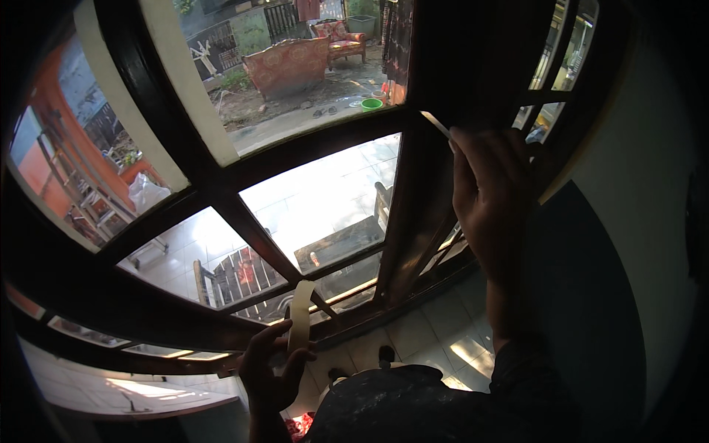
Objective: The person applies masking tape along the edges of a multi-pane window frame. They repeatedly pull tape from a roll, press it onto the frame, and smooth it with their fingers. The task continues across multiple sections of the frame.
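My left hand (pixel 272 369), low in the head view, is closed around a roll of pale yellow masking tape (pixel 300 325). A loose end of the tape stands up from the top of the roll. My right hand (pixel 491 173) is raised at the upper right, fingers pinched on a thin pale strip (pixel 436 123) that looks like tape. The strip's far end meets the dark wooden window frame (pixel 432 151) near a pane's corner; whether it sticks there I cannot tell. Shadow hides part of the right fingers.
Glass panes (pixel 317 199) fill the dark frame ahead. Through them show a wooden bench (pixel 340 244), a red patterned sofa (pixel 286 68) and a green basin (pixel 371 105). A pale wall (pixel 635 177) rises at right. Tiled floor (pixel 425 332) lies below, with my feet on it.
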The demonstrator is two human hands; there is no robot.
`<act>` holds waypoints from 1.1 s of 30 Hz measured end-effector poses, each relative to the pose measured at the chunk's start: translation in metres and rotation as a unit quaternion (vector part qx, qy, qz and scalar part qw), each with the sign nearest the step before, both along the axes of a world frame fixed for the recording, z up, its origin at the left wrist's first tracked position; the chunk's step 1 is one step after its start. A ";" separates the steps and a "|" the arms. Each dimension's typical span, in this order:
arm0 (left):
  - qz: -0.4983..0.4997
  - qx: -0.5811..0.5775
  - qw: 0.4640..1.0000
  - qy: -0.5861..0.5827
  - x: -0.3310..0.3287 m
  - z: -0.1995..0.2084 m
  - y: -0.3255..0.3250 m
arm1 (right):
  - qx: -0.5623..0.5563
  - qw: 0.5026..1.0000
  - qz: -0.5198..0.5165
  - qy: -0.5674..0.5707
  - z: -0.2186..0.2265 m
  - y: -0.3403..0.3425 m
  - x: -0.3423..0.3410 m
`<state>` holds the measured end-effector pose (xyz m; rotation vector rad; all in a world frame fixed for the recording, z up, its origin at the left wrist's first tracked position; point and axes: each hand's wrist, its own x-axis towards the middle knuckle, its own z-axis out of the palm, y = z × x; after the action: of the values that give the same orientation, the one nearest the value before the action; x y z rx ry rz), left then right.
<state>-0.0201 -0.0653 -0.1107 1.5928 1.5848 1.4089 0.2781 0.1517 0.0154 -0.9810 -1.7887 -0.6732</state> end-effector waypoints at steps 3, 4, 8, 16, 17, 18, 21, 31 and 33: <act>-0.022 0.003 1.000 0.017 -0.020 -0.004 0.001 | -0.009 0.998 -0.052 -0.044 0.004 0.003 -0.004; -0.024 -0.012 1.000 -0.014 -0.026 -0.007 0.000 | -0.015 0.997 -0.061 -0.045 0.006 0.003 -0.005; -0.032 -0.036 0.996 -0.075 -0.040 -0.014 0.002 | -0.027 0.995 -0.080 -0.048 0.005 0.005 -0.006; -0.063 -0.026 0.995 -0.071 -0.049 -0.014 0.011 | -0.018 0.991 -0.113 -0.065 -0.001 0.010 -0.010; -0.062 -0.031 0.995 -0.068 -0.050 -0.014 0.011 | -0.018 0.991 -0.113 -0.068 -0.001 0.010 -0.011; -0.061 -0.036 0.995 -0.066 -0.051 -0.015 0.012 | -0.017 0.991 -0.113 -0.071 -0.001 0.010 -0.012; -0.065 -0.033 0.996 -0.051 -0.053 -0.015 0.013 | -0.011 0.990 -0.119 -0.076 0.000 0.009 -0.015; -0.052 -0.045 0.996 -0.056 -0.051 -0.009 0.018 | -0.001 0.989 -0.116 -0.087 0.000 0.012 -0.007; -0.057 -0.043 0.997 -0.038 -0.051 -0.008 0.019 | -0.006 0.990 -0.115 -0.085 -0.001 0.012 -0.006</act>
<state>-0.0710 -0.0465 -0.1190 1.5361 1.4667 1.3082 0.2717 0.1640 0.0139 -1.1798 -1.8442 -0.9134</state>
